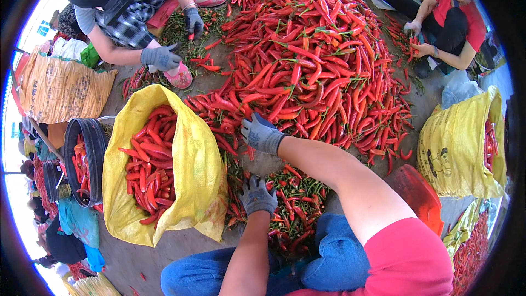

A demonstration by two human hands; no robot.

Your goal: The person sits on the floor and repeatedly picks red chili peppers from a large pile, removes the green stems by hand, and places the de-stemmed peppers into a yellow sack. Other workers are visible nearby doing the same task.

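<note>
A large heap of red chili peppers [308,61] lies on the ground before me. My right hand [261,133], in a grey knit glove, reaches to the heap's near edge; whether its curled fingers grip a pepper cannot be told. My left hand [258,198], gloved alike, is nearer to me, fingers spread at the edge of a pile of green stems and red pieces [300,205]. I see nothing held in it. Left of both hands stands a wide-mouthed yellow woven sack [197,160], with red chili peppers [152,156] inside.
Co-workers sit at the upper left and upper right, their gloved hands [161,57] near peppers. A black bucket [102,160] stands left of the yellow sack. A red plastic container [417,197] and another yellow sack [448,148] are at the right. An orange woven sack [65,86] stands far left.
</note>
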